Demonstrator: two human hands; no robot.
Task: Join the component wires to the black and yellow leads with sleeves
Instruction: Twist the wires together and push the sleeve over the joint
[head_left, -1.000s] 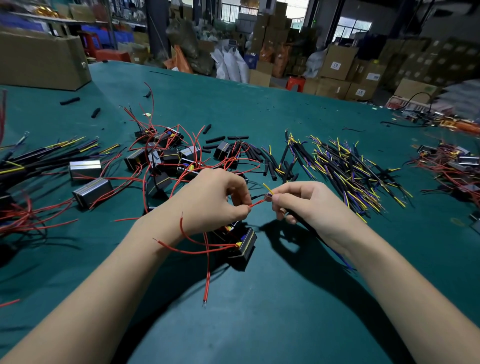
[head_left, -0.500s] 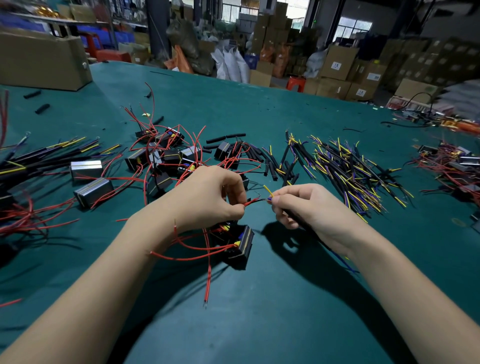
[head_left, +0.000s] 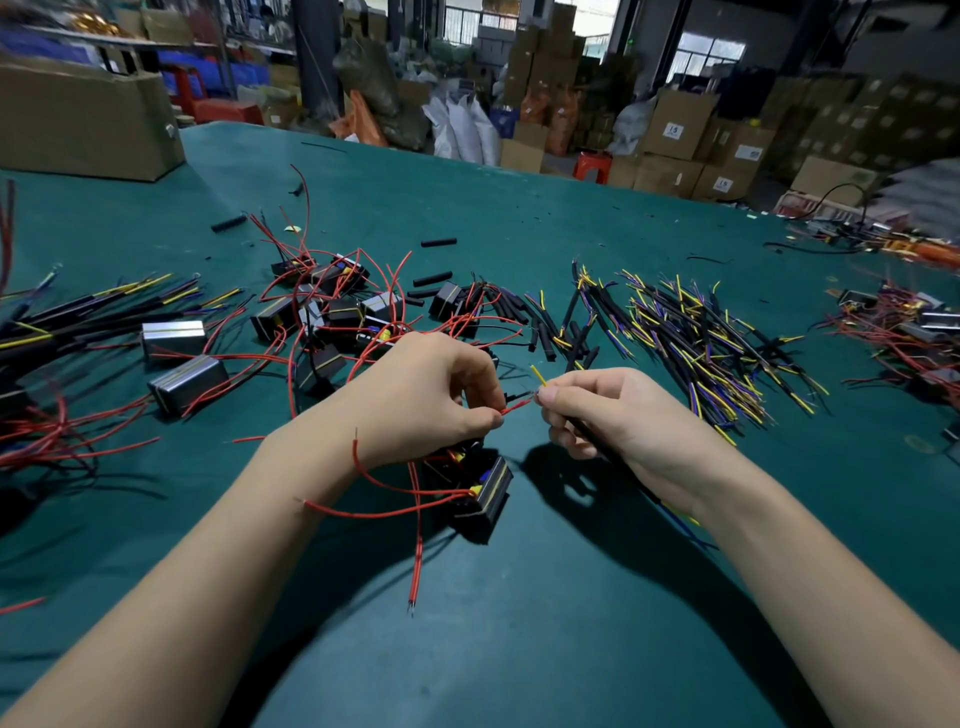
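The left hand (head_left: 431, 395) is curled, thumb and forefinger pinching the end of a red component wire (head_left: 515, 406) above the green table (head_left: 571, 623). The right hand (head_left: 618, 415) is likewise closed, gripping a black and yellow lead (head_left: 597, 441) whose yellow core (head_left: 538, 375) projects upward past the fingertips. The two hands are near each other but apart, with the red wire end and the lead end meeting in the small gap between them; whether the conductors are actually joined cannot be told.

The black component (head_left: 485, 499) belonging to the held wire lies on the table just below the left hand, and its other red wires loop over the left wrist and trail toward the near edge.

A heap of similar components with red wires (head_left: 332, 312) lies beyond the left hand. Loose black sleeves (head_left: 524, 317) lie beside it toward the middle of the table. A spread of black and yellow leads (head_left: 696, 332), some with blue cores, lies beyond the right hand. Two silver-cased blocks (head_left: 174, 338) sit at the left, next to finished black-sleeved bundles (head_left: 78, 317).

Legible writing: two cartons in the stack behind the table (head_left: 673, 131) carry white labels reading "15". Other labels are too small or blurred to read. A large plain carton (head_left: 88, 124) stands on the far left corner of the table.
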